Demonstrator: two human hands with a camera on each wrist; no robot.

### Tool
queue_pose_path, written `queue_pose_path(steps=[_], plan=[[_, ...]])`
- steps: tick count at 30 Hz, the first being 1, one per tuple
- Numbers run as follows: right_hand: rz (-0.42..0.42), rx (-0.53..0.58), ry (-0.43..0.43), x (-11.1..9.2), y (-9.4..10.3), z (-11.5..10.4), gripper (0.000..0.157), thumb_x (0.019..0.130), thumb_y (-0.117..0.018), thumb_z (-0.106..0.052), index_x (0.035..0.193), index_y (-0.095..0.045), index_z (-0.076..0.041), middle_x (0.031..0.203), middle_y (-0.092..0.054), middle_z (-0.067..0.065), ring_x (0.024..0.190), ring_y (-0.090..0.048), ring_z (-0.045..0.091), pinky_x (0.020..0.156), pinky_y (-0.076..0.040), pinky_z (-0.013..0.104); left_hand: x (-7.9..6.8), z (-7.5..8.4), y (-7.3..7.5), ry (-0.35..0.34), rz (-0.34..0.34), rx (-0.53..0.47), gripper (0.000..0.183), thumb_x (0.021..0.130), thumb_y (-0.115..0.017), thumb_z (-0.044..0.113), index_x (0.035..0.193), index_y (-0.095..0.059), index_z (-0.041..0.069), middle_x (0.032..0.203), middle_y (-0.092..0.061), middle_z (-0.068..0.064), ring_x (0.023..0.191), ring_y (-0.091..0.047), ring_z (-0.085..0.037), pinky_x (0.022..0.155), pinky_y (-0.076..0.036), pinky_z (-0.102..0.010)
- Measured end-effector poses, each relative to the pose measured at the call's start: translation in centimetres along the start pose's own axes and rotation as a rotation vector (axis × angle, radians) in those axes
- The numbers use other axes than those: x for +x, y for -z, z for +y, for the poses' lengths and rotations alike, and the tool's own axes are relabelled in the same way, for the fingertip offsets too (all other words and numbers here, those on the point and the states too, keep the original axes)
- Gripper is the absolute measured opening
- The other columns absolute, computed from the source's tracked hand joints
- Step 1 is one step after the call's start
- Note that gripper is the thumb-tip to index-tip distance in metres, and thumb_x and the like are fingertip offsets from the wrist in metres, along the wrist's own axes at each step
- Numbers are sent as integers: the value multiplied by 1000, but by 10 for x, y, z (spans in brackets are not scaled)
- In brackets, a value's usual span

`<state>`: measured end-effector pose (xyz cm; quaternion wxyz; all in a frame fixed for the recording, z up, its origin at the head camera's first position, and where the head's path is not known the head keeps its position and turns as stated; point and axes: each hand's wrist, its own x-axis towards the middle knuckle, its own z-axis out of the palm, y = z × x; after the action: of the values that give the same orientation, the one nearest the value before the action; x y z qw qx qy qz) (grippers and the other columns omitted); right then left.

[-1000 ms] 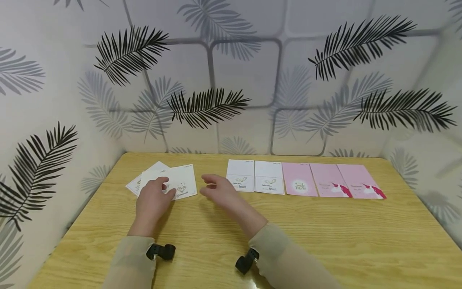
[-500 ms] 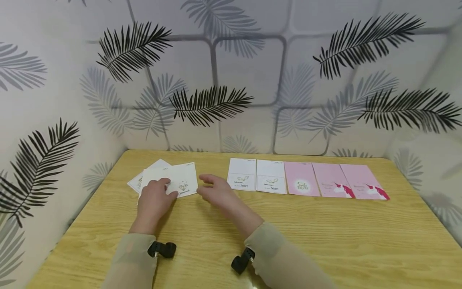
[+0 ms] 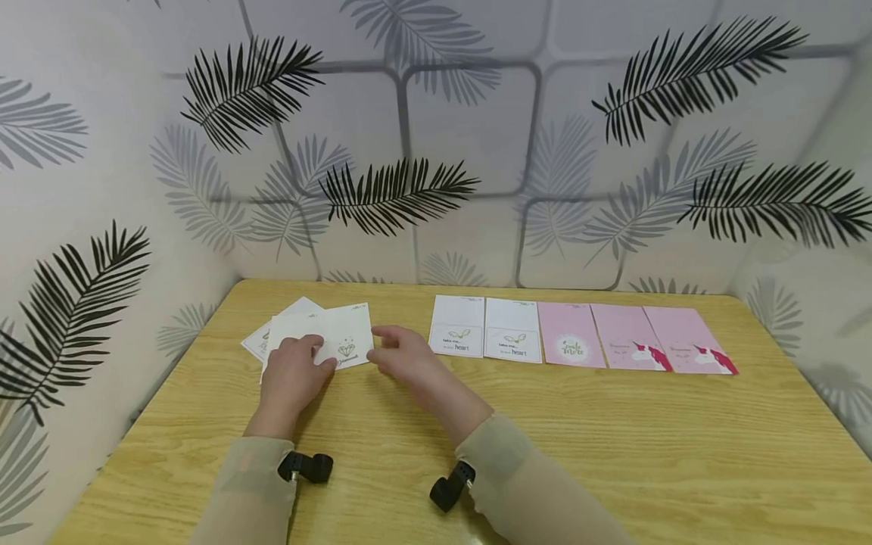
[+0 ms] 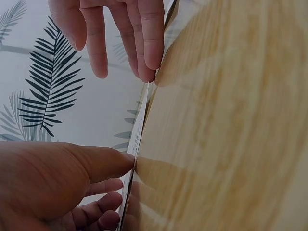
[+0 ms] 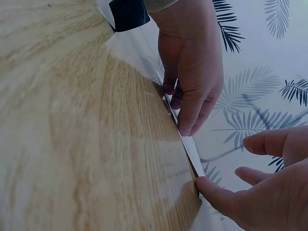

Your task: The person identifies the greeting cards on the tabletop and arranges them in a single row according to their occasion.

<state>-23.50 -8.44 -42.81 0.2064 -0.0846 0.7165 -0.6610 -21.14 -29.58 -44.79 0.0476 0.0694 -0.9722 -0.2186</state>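
Diamond-printed white card (image 3: pixel 350 329) lies on the wood-grain table (image 3: pixel 579 446). At its left part, the left hand (image 3: pixel 291 378) rests with loosely bent fingers, thumb touching the card; a firm grip is not visible. At its right edge, the right hand (image 3: pixel 412 362) has relaxed, parted fingers, a tip meeting that edge, nothing grasped. Left of it, another white card (image 3: pixel 293 327) overlaps a skewed bordered card (image 3: pixel 255 341). Right of it, two "heart" cards (image 3: pixel 456 327), a pink "Smile More" card (image 3: pixel 571 327) and two unicorn cards (image 3: pixel 623 329) form a row.
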Motion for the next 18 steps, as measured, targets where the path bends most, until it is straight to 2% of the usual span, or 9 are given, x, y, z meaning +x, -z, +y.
queue_pose_path(steps=[8,12,18], plan=[[-11,79,-8,1,1,3,62,105,-69,-8,164,-51,-4,172,-35,30,154,-45,42,117,-49,49,1,1,-1,13,-6,-11,51,104,-73,22,146,-65,-6,131,-68,-30,127,-59,-57,101,-51,-67],[-15,121,-18,0,1,1,65,104,-70,-7,165,-48,-3,172,-33,30,152,-48,43,117,-49,49,1,-1,-1,12,-1,-9,50,104,-73,22,145,-65,-6,131,-68,-30,127,-59,-57,101,-51,-67],[-14,139,-27,0,0,3,63,104,-69,-4,163,-49,-1,167,-40,29,147,-53,42,116,-50,46,1,-1,-1,9,-6,-9,50,104,-73,23,145,-65,-5,130,-68,-30,126,-59,-57,100,-51,-67]])
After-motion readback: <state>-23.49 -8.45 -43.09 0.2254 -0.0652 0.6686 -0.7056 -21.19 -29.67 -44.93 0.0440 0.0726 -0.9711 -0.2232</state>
